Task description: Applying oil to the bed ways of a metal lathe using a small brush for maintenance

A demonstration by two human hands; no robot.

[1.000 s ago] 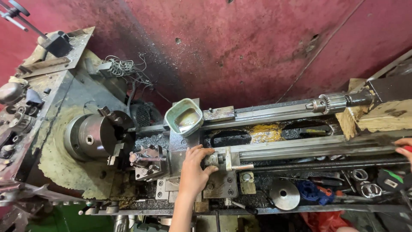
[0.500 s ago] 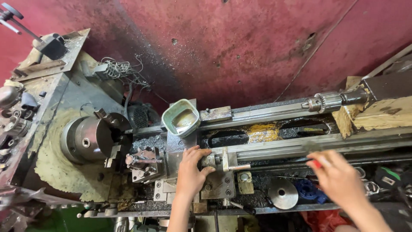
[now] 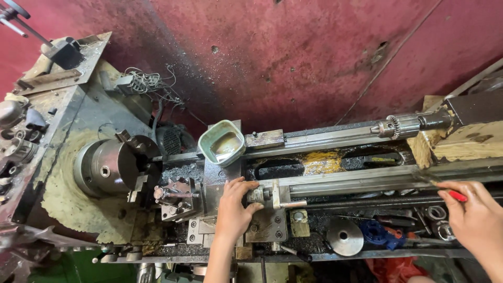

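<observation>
Grey steel handle on the lathe carriage sat inside your left hand, whose grip stayed closed on it. Your right hand had come in at three o'clock, pinching a red-tipped slim tool near the bed rail.

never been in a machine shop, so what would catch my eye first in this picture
The big round steel chuck at the left of the grimy lathe stands out, with a small greenish tub sitting just behind the slide in the middle. The left hand grips a small metal handle at the centre, while the right hand at the far right holds a thin red-tipped tool. Behind it all rises a stained red wall.
</observation>
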